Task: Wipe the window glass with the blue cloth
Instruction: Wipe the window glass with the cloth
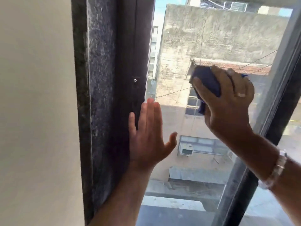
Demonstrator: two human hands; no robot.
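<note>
The window glass [203,38] fills the middle and right of the head view, with buildings visible through it. A bunched blue cloth [207,80] is pressed against the pane at mid-height on the right. My right hand [228,101] lies over the cloth and grips it, with a ring on one finger and a watch on the wrist. My left hand [149,136] is flat, fingers apart, resting at the pane's left edge against the dark frame [136,62]. It holds nothing.
A dark speckled stone jamb [99,95] borders the frame on the left, and a cream wall [35,111] lies beyond it. A dark slanted mullion [276,111] bounds the pane on the right, with another pane past it.
</note>
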